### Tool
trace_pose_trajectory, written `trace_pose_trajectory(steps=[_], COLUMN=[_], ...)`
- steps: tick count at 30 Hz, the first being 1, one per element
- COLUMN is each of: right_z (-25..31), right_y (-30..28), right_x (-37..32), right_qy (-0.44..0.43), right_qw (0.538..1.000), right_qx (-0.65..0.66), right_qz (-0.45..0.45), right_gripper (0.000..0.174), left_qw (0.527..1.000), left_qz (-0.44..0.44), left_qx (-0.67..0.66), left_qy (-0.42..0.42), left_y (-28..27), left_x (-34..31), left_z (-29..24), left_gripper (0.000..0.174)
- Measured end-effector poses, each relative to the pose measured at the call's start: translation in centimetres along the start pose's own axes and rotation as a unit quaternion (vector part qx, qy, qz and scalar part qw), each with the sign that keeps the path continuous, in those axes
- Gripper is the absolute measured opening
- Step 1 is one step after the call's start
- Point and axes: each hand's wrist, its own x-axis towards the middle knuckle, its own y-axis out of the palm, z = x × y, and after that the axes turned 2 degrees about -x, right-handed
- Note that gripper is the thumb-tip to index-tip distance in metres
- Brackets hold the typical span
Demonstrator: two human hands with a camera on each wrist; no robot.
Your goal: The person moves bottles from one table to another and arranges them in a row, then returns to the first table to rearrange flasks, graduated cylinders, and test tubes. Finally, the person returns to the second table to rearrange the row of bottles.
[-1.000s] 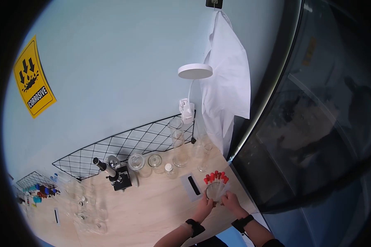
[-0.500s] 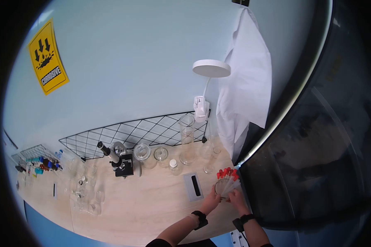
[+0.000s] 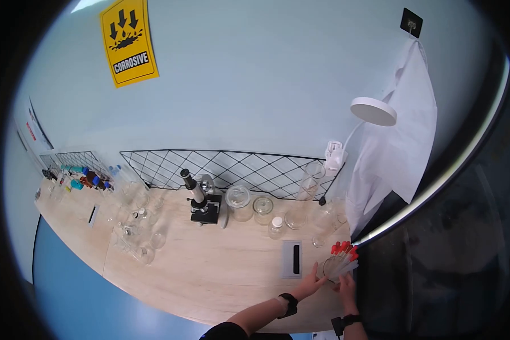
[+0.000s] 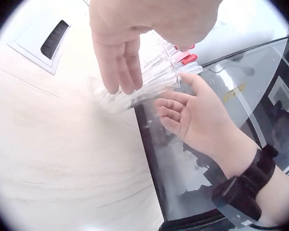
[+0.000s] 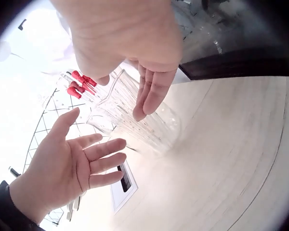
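Note:
Near the right end of the table stands a clear glass beaker (image 3: 329,271) holding several glass droppers (image 5: 125,103) with red rubber bulbs (image 3: 341,248). My left hand (image 3: 309,285) is at the beaker's left side, and the right wrist view shows it with fingers spread and palm toward the glass. On the other side is my right hand (image 4: 202,118), its thumb by the rim and its fingers loosely bent beside the glass. Neither hand wraps round the beaker. Both wrists wear black bands.
A grey cable outlet (image 3: 292,259) lies left of the beaker. Behind stand a microscope (image 3: 205,208), lidded jars (image 3: 239,205), a white-capped bottle (image 3: 276,227) and tall cylinders (image 3: 308,190). More glassware (image 3: 141,226) stands farther left. A dark glass panel (image 3: 436,272) borders the table's right edge.
The head view has swung left, so everything sits farther right in it. Both hands stay by the beaker, and the left hand's fingers have straightened and loosened from the glass.

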Motion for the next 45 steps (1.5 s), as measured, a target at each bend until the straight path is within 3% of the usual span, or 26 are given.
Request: trace_pose_trajectory(steps=[3, 6, 9, 15, 21, 27, 30, 32, 39, 45], right_z=[-0.6, -4.0, 0.1, 4.9, 3.8, 2.8, 4.1, 3.4, 6.9, 4.8], right_y=[0.0, -0.7, 2.0, 9.2, 17.0, 22.7, 24.7, 25.7, 26.3, 25.3], right_x=[-1.6, -1.8, -4.7, -3.8, 1.1, 5.5, 7.0, 8.2, 7.0, 6.7], right_qy=[-0.01, -0.195, -0.183, -0.304, -0.234, -0.27, -0.224, -0.232, -0.149, -0.193], right_qw=[0.995, 0.963, 0.975, 0.94, 0.958, 0.945, 0.951, 0.939, 0.945, 0.947], right_qx=[0.022, -0.129, -0.111, -0.147, -0.124, -0.176, -0.208, -0.254, -0.289, -0.256], right_qz=[-0.101, -0.136, -0.065, 0.049, 0.106, 0.056, 0.045, 0.006, 0.033, 0.001], right_gripper=[0.021, 0.016, 0.011, 0.018, 0.035, 0.056, 0.067, 0.068, 0.058, 0.051], left_qw=[0.998, 0.995, 0.994, 0.977, 0.969, 0.985, 0.99, 0.99, 0.983, 0.983], left_qz=[-0.003, -0.032, -0.089, -0.208, -0.242, -0.161, -0.133, -0.141, -0.181, -0.178], left_qx=[-0.033, -0.047, -0.01, 0.016, -0.016, 0.044, 0.048, 0.028, 0.015, 0.045], left_qy=[0.052, 0.086, 0.063, 0.04, 0.052, 0.03, 0.017, 0.008, 0.011, -0.016], left_y=[-1.1, -3.5, -7.2, -13.7, -16.7, -17.6, -18.9, -19.6, -21.9, -21.9], left_x=[-1.7, -3.8, -6.6, -11.1, -11.4, -14.5, -16.1, -16.9, -17.0, -16.4], left_z=[2.7, 6.5, 8.3, 6.5, 7.2, 7.3, 6.9, 8.0, 10.4, 7.6], left_gripper=[0.07, 0.056, 0.039, 0.024, 0.025, 0.025, 0.024, 0.023, 0.023, 0.024])
